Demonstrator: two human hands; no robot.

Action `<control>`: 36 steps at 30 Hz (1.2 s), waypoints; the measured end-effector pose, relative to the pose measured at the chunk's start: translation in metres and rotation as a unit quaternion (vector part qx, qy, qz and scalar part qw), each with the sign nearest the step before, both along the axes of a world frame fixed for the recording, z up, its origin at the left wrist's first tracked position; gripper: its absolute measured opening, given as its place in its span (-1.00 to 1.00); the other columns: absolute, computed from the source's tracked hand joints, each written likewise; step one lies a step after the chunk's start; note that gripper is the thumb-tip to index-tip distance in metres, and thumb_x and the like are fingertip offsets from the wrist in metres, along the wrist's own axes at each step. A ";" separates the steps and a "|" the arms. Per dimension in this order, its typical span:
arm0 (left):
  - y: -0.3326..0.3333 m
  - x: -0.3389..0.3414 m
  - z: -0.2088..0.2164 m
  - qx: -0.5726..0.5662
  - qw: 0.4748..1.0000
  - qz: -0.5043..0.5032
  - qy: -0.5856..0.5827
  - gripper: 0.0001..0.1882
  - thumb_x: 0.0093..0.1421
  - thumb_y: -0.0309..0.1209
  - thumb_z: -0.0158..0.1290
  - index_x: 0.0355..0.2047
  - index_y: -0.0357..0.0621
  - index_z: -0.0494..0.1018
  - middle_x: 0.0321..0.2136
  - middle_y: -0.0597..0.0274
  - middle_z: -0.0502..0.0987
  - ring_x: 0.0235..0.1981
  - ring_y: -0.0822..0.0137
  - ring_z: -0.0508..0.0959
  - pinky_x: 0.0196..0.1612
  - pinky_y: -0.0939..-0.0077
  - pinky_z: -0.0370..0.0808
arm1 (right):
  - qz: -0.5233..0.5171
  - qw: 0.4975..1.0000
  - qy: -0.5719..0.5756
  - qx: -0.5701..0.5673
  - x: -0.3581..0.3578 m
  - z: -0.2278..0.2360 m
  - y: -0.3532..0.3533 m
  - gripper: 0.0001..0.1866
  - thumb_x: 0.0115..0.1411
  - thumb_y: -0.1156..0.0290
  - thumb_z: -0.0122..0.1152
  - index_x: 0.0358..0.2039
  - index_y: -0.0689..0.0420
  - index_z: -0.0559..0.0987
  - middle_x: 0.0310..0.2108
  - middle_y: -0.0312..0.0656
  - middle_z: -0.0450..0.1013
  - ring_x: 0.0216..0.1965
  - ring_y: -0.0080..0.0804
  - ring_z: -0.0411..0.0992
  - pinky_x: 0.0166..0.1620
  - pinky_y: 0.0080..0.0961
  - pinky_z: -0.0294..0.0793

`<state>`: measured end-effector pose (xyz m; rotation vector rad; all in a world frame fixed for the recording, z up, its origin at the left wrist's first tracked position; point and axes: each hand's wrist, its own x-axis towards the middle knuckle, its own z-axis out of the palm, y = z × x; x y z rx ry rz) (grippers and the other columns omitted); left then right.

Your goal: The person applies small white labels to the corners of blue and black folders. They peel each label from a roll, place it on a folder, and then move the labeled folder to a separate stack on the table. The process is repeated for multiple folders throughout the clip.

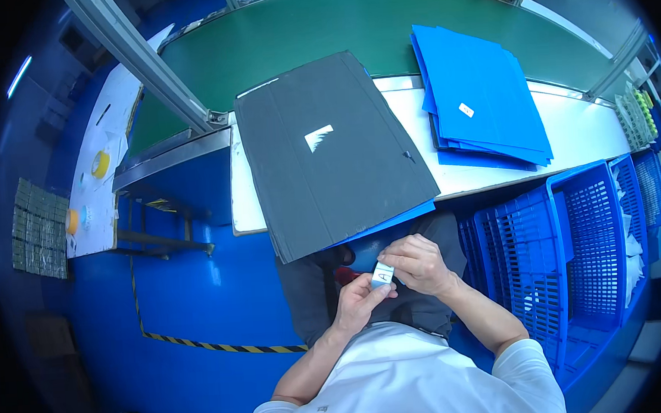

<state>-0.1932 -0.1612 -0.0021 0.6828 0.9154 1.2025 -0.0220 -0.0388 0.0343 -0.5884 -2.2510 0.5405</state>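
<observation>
A seated person in a white shirt held a small white piece (383,274), perhaps a pad of labels, between both hands, low over the lap. The left hand (356,304) pinched its near end between thumb and fingers; the right hand (419,265) gripped its far upper corner. The dark mark on its face was left uncovered, and this two-ended hold probably steadied something so small while leaving the right fingertips free to work at the edge.

Just beyond the hands, a large dark grey board (329,184) lay over the front edge of a white table (577,130), its near end jutting out towards the knees, likely for easy reach. It bore a ragged white patch (318,137), and a blue edge showed underneath. Farther off, to the right of the board, blue sheets (481,79) were stacked unevenly, with a small white tag (466,110) on top.

Close on the right stood blue baskets (520,264), which limited room for the right elbow. The overhanging board blocked the direct way forward from the hands. Past the table ran a green surface (262,38); well to the left, a yellow tape roll (100,164) rested on a side table (96,219).
</observation>
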 end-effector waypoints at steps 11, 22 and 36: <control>0.002 -0.005 -0.004 0.031 0.999 0.043 -0.002 -0.77 0.41 -0.48 0.14 0.00 -0.36 0.59 -0.14 0.13 0.68 -0.14 0.40 0.67 0.00 0.48 0.61 | 0.066 0.988 0.074 -0.118 0.004 0.015 -0.010 -0.62 -0.07 0.54 0.42 -0.15 0.19 0.71 -0.09 -0.08 0.63 -0.03 -0.12 0.60 0.03 -0.21 0.57; 0.001 -0.015 -0.004 0.061 0.990 0.035 0.120 -0.72 0.38 -0.56 -0.01 0.02 -0.35 0.59 -0.12 0.12 0.69 -0.08 0.38 0.66 0.04 0.49 0.58 | 0.062 0.986 0.040 -0.148 -0.007 -0.001 -0.018 -0.67 -0.02 0.55 0.52 -0.18 0.19 0.71 -0.14 -0.14 0.64 -0.03 -0.15 0.60 0.03 -0.24 0.59; 0.003 -0.022 0.011 0.098 0.967 0.013 0.236 -0.77 0.39 -0.58 -0.04 -0.08 -0.34 0.60 -0.26 0.09 0.69 -0.20 0.32 0.70 -0.07 0.46 0.62 | 0.064 0.961 0.114 -0.243 -0.015 0.021 -0.019 -0.82 0.07 0.63 0.37 -0.26 0.23 0.70 -0.20 -0.12 0.65 -0.12 -0.16 0.63 0.00 -0.28 0.60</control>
